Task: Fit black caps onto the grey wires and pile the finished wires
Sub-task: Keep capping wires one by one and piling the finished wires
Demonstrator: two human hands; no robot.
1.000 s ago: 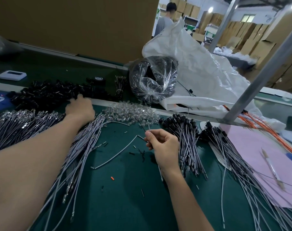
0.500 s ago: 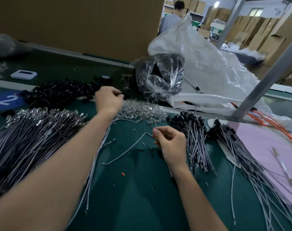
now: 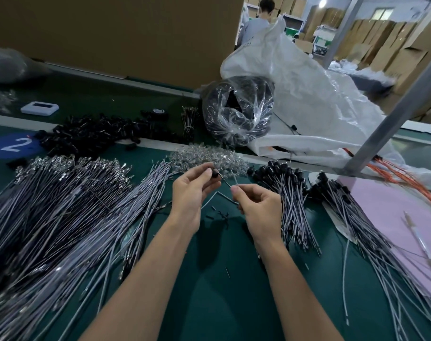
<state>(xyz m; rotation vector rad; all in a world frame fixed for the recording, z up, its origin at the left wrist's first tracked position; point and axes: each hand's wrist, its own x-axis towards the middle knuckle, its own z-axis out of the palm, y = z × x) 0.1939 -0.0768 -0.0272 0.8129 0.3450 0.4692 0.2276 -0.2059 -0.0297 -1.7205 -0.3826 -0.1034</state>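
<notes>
Left hand (image 3: 191, 187) pinches a black cap (image 3: 214, 174), right hand (image 3: 257, 205) a grey wire (image 3: 225, 181) near its tip, likely for stiffness at insertion; finished wires (image 3: 292, 195) pile just right of it.

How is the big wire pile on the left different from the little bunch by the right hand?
The left pile has bare, shiny metal tips; the small bunch has black caps on its far ends. The left pile is much bigger and spreads wide, while the small bunch lies tighter. Both are grey wires.
</notes>
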